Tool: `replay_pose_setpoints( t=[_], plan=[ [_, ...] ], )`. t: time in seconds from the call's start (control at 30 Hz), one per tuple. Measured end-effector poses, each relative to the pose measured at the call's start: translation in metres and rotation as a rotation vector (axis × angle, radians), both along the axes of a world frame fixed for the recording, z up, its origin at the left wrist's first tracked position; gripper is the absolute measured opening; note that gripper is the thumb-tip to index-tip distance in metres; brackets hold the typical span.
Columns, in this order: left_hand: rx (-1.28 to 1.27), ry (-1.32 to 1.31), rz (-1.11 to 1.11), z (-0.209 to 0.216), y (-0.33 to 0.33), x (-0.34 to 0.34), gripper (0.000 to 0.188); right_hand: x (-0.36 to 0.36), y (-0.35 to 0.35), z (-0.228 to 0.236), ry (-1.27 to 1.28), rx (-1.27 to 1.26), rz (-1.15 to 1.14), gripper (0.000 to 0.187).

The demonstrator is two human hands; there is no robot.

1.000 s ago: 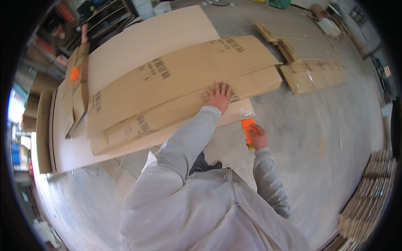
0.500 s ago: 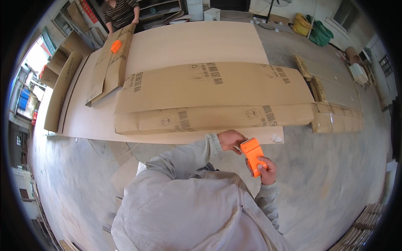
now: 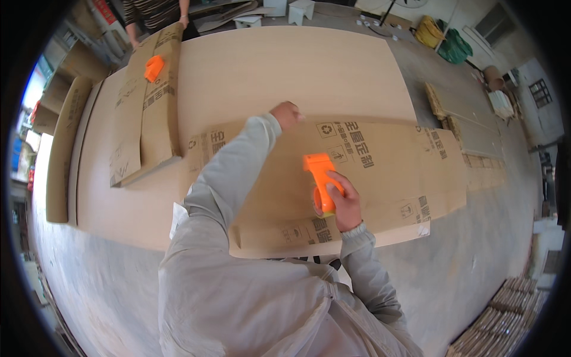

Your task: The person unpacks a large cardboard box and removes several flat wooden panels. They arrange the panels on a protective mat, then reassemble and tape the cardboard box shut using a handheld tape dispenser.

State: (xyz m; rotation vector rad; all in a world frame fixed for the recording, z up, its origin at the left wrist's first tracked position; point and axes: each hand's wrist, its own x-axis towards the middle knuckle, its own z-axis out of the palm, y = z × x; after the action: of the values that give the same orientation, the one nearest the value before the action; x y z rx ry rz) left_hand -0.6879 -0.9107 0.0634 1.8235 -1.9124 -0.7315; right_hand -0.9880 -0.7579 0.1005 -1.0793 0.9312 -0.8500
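Note:
My right hand (image 3: 347, 205) grips an orange tape dispenser (image 3: 323, 178), held over the printed brown cardboard (image 3: 392, 172) that lies in a long folded sheet across the table in front of me. My left arm reaches farther out, and my left hand (image 3: 286, 114) is at the far edge of this cardboard. Its fingers are curled closed; whether they pinch the edge or something small is not visible. At the far left, a second orange tape dispenser (image 3: 154, 68) rests on a folded cardboard package (image 3: 134, 119).
A large pale board (image 3: 285, 65) covers the tabletop. Another person's hand (image 3: 183, 21) is at the far end of the left package. Wrapped flat panels (image 3: 476, 113) lie at the right, and stacked bundles (image 3: 499, 321) stand at the lower right. Sacks (image 3: 455, 47) sit at the back.
I have come closer to the table. My left hand has left the dispenser and moved forward to the cardboard's far edge. My right hand has carried the dispenser forward and left over the cardboard.

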Motion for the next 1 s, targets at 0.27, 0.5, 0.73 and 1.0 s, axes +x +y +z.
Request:
replay_pose_setpoints(
  t=[0.27, 0.5, 0.73, 1.0],
  plan=[
    [0.367, -0.047, -0.051, -0.098, -0.061, 0.063, 0.016, 0.103, -0.035, -0.017, 0.277, 0.027, -0.078, 0.033],
    [0.407, 0.009, -0.38, -0.13, -0.067, 0.072, 0.019, 0.102, -0.028, -0.025, 0.233, 0.138, -0.036, 0.032],
    [0.383, 0.01, 0.018, -0.102, -0.04, 0.048, 0.035, 0.106, -0.038, -0.046, 0.3, -0.029, -0.055, 0.03],
    [-0.024, -0.332, 0.198, -0.051, 0.014, 0.025, 0.025, 0.109, -0.04, -0.034, 0.178, 0.156, -0.013, 0.029]
  ],
)
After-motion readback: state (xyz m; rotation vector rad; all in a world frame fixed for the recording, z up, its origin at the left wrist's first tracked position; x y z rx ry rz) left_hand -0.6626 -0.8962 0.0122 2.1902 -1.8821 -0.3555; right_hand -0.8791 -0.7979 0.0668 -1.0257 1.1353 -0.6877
